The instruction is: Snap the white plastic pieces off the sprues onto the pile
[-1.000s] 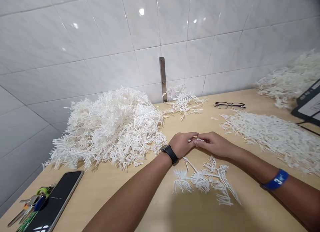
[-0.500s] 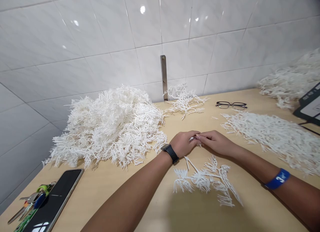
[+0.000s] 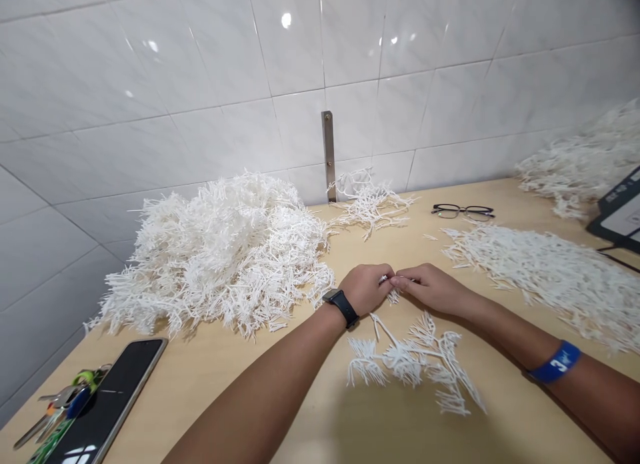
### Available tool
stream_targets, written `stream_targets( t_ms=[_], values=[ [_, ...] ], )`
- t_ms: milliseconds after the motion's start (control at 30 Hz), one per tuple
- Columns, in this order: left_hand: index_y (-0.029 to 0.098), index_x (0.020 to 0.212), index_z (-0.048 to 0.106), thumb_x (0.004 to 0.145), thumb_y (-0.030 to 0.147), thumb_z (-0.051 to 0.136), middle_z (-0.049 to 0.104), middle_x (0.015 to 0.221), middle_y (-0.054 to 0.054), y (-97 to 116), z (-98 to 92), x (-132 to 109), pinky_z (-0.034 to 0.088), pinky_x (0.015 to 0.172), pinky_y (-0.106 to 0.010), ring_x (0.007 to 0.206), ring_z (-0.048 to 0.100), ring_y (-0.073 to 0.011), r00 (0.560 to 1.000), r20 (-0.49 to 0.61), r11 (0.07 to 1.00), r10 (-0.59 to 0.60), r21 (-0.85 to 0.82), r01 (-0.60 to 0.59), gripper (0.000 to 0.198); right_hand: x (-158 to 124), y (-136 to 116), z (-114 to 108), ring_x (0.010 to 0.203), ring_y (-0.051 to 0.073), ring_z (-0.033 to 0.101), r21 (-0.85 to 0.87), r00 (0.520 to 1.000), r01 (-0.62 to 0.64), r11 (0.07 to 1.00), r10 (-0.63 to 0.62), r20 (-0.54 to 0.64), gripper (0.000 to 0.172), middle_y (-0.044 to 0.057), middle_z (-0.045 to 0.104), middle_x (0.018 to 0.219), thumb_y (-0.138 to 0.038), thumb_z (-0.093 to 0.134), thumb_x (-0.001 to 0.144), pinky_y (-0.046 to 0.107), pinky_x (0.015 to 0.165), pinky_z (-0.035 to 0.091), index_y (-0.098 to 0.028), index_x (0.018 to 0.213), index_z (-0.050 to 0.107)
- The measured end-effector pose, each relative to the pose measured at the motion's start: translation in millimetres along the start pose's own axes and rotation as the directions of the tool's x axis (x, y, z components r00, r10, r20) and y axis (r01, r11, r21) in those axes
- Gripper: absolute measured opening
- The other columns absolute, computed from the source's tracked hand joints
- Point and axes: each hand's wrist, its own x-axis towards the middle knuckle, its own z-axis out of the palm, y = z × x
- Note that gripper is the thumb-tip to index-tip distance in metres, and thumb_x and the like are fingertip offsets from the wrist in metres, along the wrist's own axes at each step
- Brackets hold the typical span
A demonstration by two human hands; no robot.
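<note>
My left hand point(image 3: 366, 288), with a black watch at its wrist, is closed around a small white branched piece point(image 3: 394, 296), its thin tips showing below the fingers. Meeting it from the other side, my right hand point(image 3: 431, 287) pinches at the same piece with thumb and fingertips. Most of the piece is hidden by the fingers. Just below both hands, a larger white sprig with feathery, many-pronged ends point(image 3: 407, 356) lies on the table.
A big heap of white sprigs point(image 3: 225, 251) stands at left. Bare white stems point(image 3: 373, 201) lie against the tiled wall. Glasses point(image 3: 463, 212), a spread of loose small white pieces point(image 3: 545, 274) and another pile point(image 3: 585, 164) are at right. A phone point(image 3: 115, 391) and keys point(image 3: 65, 397) lie left.
The fingers of both hands have shifted slightly against each other, and more of the white piece's tips show beneath them. The sprig on the table has stayed in place.
</note>
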Motion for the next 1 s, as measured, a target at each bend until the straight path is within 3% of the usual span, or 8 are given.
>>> stream_targets(
  t_ms=[333, 500, 600, 733, 900, 1000],
  values=[
    [0.017, 0.086, 0.064, 0.092, 0.030, 0.043, 0.066, 0.085, -0.007, 0, 0.8, 1, 0.046, 0.080, -0.030, 0.084, 0.058, -0.0187, 0.984, 0.059, 0.981, 0.169, 0.091, -0.174, 0.026, 1, 3, -2, 0.057, 0.013, 0.040, 0.114, 0.998, 0.038, 0.993, -0.044, 0.051, 0.046, -0.002, 0.046, 0.056, -0.053, 0.047, 0.088, 0.026, 0.056, 0.029, -0.018, 0.058, 0.053],
    [0.020, 0.088, 0.071, 0.087, 0.018, 0.043, 0.067, 0.083, -0.004, 5, -2.9, -1, 0.046, 0.084, -0.028, 0.082, 0.058, -0.0163, 0.973, 0.064, 0.970, 0.220, -0.117, -0.212, 0.027, 0, 2, 0, 0.057, 0.013, 0.040, 0.244, 0.995, 0.045, 0.969, -0.065, 0.077, 0.050, -0.002, 0.044, 0.056, -0.057, 0.044, 0.089, 0.027, 0.059, 0.031, -0.019, 0.057, 0.045],
    [0.019, 0.088, 0.073, 0.086, 0.016, 0.043, 0.069, 0.086, -0.003, 10, -5.2, -3, 0.047, 0.085, -0.026, 0.083, 0.060, -0.0143, 0.982, 0.066, 0.919, 0.178, -0.367, -0.142, 0.030, -1, 3, 2, 0.054, 0.012, 0.035, 0.382, 0.993, 0.031, 0.924, -0.072, 0.094, 0.053, -0.003, 0.039, 0.054, -0.061, 0.044, 0.088, 0.027, 0.057, 0.029, -0.019, 0.056, 0.043],
    [0.012, 0.085, 0.072, 0.085, 0.018, 0.045, 0.070, 0.084, -0.005, 13, -6.3, -3, 0.049, 0.083, -0.025, 0.083, 0.062, -0.0138, 0.985, 0.150, 0.746, 0.079, -0.665, 0.042, 0.027, -1, 2, 3, 0.049, 0.011, 0.026, 0.485, 0.992, -0.022, 0.874, -0.041, 0.119, 0.055, -0.005, 0.029, 0.049, -0.065, 0.045, 0.087, 0.027, 0.052, 0.022, -0.020, 0.054, 0.041],
    [0.012, 0.063, 0.060, 0.078, 0.026, 0.055, 0.056, 0.058, 0.000, 10, -6.9, -1, 0.043, 0.059, -0.021, 0.057, 0.049, -0.0088, 0.968, 0.244, 0.662, -0.054, -0.717, 0.218, 0.021, -1, 1, 7, 0.047, 0.009, 0.022, 0.618, 0.986, -0.048, 0.785, -0.061, 0.154, 0.056, -0.006, 0.027, 0.047, -0.063, 0.051, 0.085, 0.027, 0.050, 0.019, -0.020, 0.051, 0.037],
    [0.013, 0.064, 0.056, 0.075, 0.031, 0.059, 0.052, 0.058, 0.000, 7, -7.6, -1, 0.037, 0.053, -0.021, 0.054, 0.046, -0.0079, 0.961, 0.261, 0.529, -0.085, -0.806, 0.266, 0.021, -2, 2, 6, 0.045, 0.008, 0.019, 0.732, 0.987, -0.062, 0.679, -0.066, 0.145, 0.057, -0.007, 0.024, 0.047, -0.061, 0.053, 0.084, 0.027, 0.048, 0.018, -0.020, 0.050, 0.035]
  ],
)
